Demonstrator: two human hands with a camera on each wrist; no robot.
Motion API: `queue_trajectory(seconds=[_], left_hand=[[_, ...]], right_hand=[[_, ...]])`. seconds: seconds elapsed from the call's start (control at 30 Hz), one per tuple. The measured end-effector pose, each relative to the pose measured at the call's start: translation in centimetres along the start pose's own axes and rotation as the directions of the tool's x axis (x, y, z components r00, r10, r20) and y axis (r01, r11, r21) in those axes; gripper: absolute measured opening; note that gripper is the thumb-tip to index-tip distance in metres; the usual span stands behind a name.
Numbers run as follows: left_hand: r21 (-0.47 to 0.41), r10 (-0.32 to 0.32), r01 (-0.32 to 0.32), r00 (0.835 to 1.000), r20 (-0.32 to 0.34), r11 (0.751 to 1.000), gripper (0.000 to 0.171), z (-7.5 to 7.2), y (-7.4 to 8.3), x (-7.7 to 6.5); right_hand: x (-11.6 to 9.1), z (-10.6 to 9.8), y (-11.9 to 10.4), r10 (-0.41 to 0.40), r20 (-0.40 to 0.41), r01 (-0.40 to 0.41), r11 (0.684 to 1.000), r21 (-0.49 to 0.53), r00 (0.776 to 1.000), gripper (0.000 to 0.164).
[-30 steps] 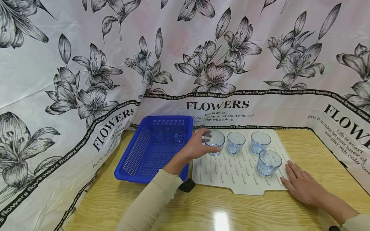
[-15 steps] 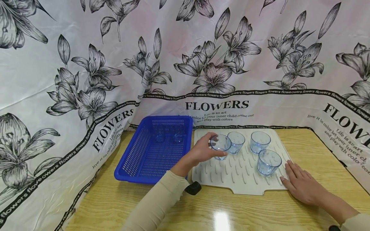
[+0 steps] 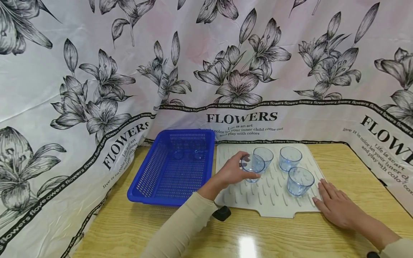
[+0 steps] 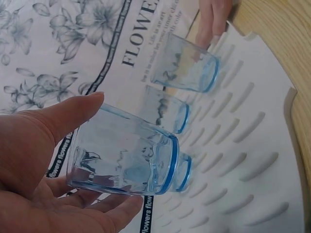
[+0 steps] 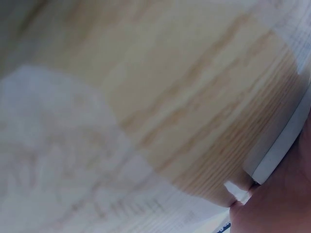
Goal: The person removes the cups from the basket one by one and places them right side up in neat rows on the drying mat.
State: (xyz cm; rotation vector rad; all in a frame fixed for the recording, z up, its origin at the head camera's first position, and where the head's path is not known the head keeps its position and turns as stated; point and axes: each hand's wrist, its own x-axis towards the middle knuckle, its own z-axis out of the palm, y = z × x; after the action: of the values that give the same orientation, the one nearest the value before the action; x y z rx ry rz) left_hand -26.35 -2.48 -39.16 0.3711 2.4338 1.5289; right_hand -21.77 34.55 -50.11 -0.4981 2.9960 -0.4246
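My left hand (image 3: 233,170) grips a clear bluish drinking glass (image 4: 124,158), thumb on one side and fingers on the other. The glass is held over the left half of a white ridged drying mat (image 3: 240,195), its base towards the mat. Three similar glasses stand upright there: one glass (image 3: 265,156) partly behind the held one, another glass (image 3: 290,159) at the back right, and a third glass (image 3: 300,182) nearer the front right. My right hand (image 3: 341,208) lies with fingers extended, fingertips touching the mat's right edge, also seen in the right wrist view.
Left of the mat stands a blue plastic basket (image 3: 135,195) with two glasses (image 3: 198,154) at its far end. Both basket and mat are on a wooden table (image 3: 274,236). A white flower-printed cloth (image 3: 180,118) hangs behind and at the sides.
My left hand has moved the glass to the right and a little nearer over the mat, so it now overlaps the neighbouring glass in view. My right hand has stayed still.
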Motion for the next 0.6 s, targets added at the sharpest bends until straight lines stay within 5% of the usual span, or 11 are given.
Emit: queue_trajectory(seconds=[0.6], left_hand=[[0.028,-0.047,0.048,0.999,-0.01,0.998,0.078,2.9,-0.8,0.7]], right_hand=[[0.0,0.1,0.1,-0.001,0.003,0.001,1.0,0.001,1.0,0.073]])
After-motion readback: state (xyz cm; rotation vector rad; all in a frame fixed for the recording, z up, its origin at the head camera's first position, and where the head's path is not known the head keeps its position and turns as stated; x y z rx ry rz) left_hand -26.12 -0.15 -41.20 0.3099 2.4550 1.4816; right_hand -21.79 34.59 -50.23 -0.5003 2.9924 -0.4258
